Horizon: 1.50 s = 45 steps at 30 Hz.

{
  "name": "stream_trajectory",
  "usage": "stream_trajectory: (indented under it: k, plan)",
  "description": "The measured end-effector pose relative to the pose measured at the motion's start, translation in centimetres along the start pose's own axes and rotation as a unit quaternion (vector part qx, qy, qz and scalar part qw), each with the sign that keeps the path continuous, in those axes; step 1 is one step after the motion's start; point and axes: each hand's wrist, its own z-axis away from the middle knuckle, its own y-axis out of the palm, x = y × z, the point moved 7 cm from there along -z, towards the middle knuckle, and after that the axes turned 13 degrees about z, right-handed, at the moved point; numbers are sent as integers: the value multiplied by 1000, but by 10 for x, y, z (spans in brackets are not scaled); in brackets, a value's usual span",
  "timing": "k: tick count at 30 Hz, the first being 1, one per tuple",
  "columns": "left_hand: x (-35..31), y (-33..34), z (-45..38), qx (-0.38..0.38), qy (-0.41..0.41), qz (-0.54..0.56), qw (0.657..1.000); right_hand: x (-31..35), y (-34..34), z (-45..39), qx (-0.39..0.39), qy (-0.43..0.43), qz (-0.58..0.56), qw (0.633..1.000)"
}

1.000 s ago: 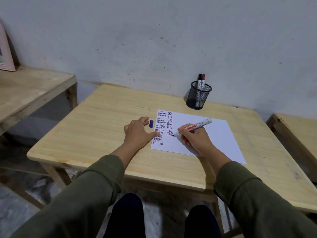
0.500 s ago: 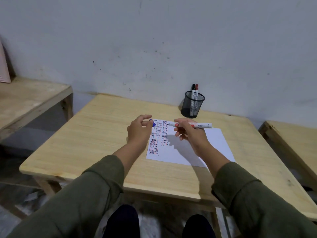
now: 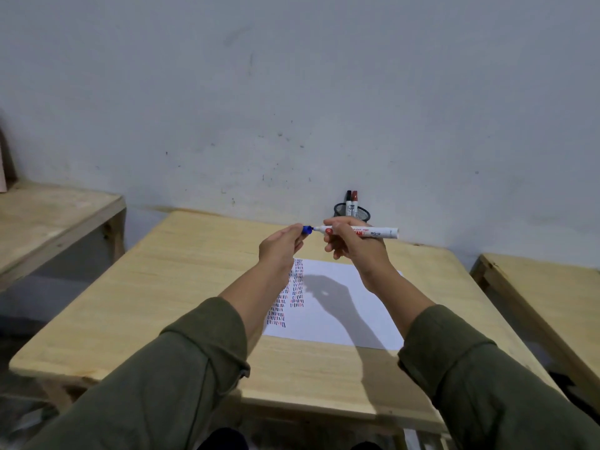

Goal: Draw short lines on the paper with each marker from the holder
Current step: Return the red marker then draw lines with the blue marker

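My right hand (image 3: 355, 251) holds a white marker (image 3: 378, 232) level above the table, its tip pointing left. My left hand (image 3: 281, 248) pinches the blue cap (image 3: 306, 229) right at that tip. Both hands hover over the white paper (image 3: 337, 306), which carries two columns of short blue and red lines (image 3: 289, 297) along its left side. Behind my right hand stands the black mesh holder (image 3: 360, 212) with a black-capped marker (image 3: 348, 199) and a red-capped marker (image 3: 355, 199) upright in it. The holder's lower part is hidden by my hand.
The paper lies on a light wooden table (image 3: 181, 287) set against a grey wall. A second wooden table (image 3: 48, 216) stands to the left and a third (image 3: 545, 287) to the right, with gaps between them.
My right hand lifted the marker off the paper and turned it level. My left hand picked the blue cap up from the table and brought it to the marker's tip.
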Motion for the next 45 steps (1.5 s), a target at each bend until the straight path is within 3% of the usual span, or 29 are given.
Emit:
stream_trajectory:
  k: [11, 15, 20, 30, 35, 40, 45]
  plan:
    - [-9, 15, 4, 43, -46, -101, 993, 16, 0, 0, 42, -59, 84, 994]
    - [-9, 22, 5, 49, -45, -32, 997, 16, 4, 1, 25, -39, -3, 999]
    - [-15, 24, 7, 36, 20, -14, 999, 5, 12, 4, -8, 35, -178, 983]
    - [-20, 1, -12, -9, 50, -51, 997, -5, 21, 12, 152, 78, -204, 964]
    - [-19, 19, -26, 59, -1, -65, 996, -2, 13, 10, 249, 108, -241, 932]
    - [-26, 59, -41, 138, 35, -154, 978, -15, -11, -25, 168, 86, -101, 977]
    - [-24, 91, -76, 133, 98, -279, 946, -20, -50, -72, 77, 58, -47, 994]
